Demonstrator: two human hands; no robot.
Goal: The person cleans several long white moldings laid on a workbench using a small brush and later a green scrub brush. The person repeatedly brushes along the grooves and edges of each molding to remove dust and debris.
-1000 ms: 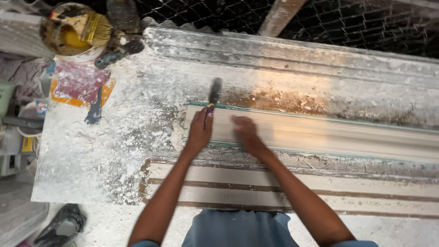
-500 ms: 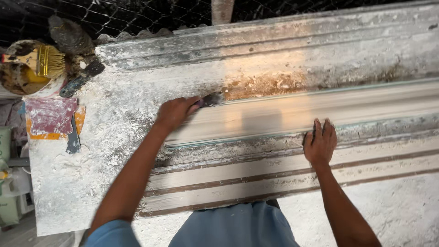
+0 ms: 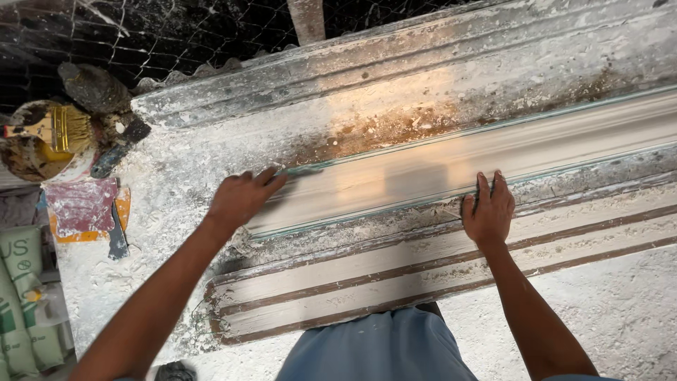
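Note:
A long white plaster moulding [image 3: 451, 166] lies along a plaster-caked workbench [image 3: 169, 183]. My left hand [image 3: 242, 198] rests at the moulding's left end, its fingers closed on a thin flat tool [image 3: 303, 171] whose tip lies on the moulding's far edge. My right hand [image 3: 488, 212] is pressed flat on the near edge of the moulding, further to the right, and holds nothing.
A striped wooden profile [image 3: 423, 275] runs along the bench in front of the moulding, and a longer crusted mould [image 3: 423, 63] lies behind it. At far left stand a bucket with a brush [image 3: 49, 134], a red-stained board [image 3: 81, 208] and sacks [image 3: 21, 303]. Wire mesh [image 3: 176, 28] backs the bench.
My right hand has slid to the right along the moulding, away from my left hand. My left hand has stayed at the left end with the tool.

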